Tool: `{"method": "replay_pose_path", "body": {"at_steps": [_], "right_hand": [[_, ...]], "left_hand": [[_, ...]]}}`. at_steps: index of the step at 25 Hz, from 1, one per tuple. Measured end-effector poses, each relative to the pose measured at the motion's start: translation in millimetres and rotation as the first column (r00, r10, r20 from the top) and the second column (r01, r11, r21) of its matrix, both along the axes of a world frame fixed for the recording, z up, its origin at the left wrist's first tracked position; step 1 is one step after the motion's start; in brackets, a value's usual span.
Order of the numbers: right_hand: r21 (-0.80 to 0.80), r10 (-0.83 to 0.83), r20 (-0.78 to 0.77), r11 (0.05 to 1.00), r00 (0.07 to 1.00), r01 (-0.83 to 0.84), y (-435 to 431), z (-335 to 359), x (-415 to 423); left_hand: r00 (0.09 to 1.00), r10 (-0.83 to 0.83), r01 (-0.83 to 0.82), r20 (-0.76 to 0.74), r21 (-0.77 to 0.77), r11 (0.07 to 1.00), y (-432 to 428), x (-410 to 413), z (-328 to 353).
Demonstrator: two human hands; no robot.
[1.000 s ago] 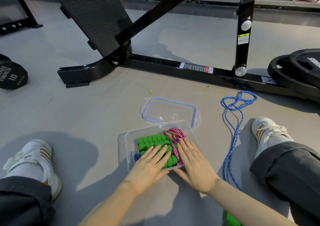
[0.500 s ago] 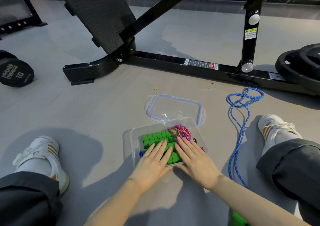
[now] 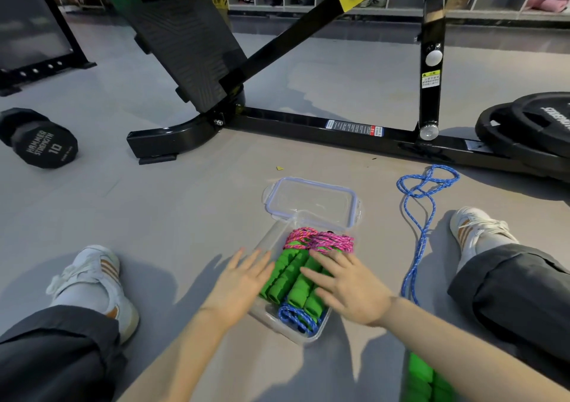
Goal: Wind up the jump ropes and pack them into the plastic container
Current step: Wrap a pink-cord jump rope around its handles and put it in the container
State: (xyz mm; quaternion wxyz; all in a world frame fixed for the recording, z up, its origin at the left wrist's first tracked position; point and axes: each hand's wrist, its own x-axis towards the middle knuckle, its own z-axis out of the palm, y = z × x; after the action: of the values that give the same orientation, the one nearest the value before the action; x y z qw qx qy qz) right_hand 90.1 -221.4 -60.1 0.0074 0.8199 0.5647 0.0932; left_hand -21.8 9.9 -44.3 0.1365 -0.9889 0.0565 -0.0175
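Lower centre: flat left hand point(image 3: 239, 281) and right hand point(image 3: 348, 290) press green-handled ropes point(image 3: 293, 278) into clear plastic container point(image 3: 271, 318); blue braided rope point(image 3: 419, 216), right, remains unwound.

A grey floor point(image 3: 154, 216) filled the frame. Low in the centre a clear plastic container point(image 3: 268, 320) sat on it, with its lid point(image 3: 311, 201) lying flat just above, touching the far edge. To the right a loose blue jump rope point(image 3: 428, 182) trailed down the frame to green handles point(image 3: 422, 380) at the bottom edge. A small yellow scrap point(image 3: 279, 168) lay above the lid. A black dumbbell point(image 3: 43, 142) rested at the left edge, a black machine base point(image 3: 308, 123) crossed the middle, and weight plates point(image 3: 530, 133) lay at the right edge.
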Motion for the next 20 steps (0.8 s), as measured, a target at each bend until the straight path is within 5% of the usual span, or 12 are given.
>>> {"method": "replay_pose_path", "body": {"at_steps": [5, 8, 13, 15, 20], "right_hand": [[-0.120, -0.127, -0.215, 0.988, 0.968, 0.102, 1, 6, -21], [-0.175, -0.039, -0.138, 0.985, 0.990, 0.014, -7, 10, -5], [-0.244, -0.153, -0.036, 0.960, 0.988, 0.139, -15, 28, 7], [-0.240, -0.204, -0.044, 0.953, 0.978, 0.187, -17, 29, 0], [-0.293, -0.240, -0.140, 0.937, 0.961, 0.191, -11, 10, -35]], "left_hand": [[0.973, -0.091, 0.128, -0.210, 0.171, 0.977, 6, -9, 16], [0.952, -0.284, 0.302, -0.117, 0.188, 0.935, 6, -17, 11], [0.894, -0.440, 0.438, 0.083, 0.036, 0.898, -36, -18, -18], [0.916, -0.380, 0.387, 0.130, -0.035, 0.921, -45, -12, -23], [0.982, 0.064, -0.055, 0.176, -0.052, 0.997, -27, 8, -25]]}}
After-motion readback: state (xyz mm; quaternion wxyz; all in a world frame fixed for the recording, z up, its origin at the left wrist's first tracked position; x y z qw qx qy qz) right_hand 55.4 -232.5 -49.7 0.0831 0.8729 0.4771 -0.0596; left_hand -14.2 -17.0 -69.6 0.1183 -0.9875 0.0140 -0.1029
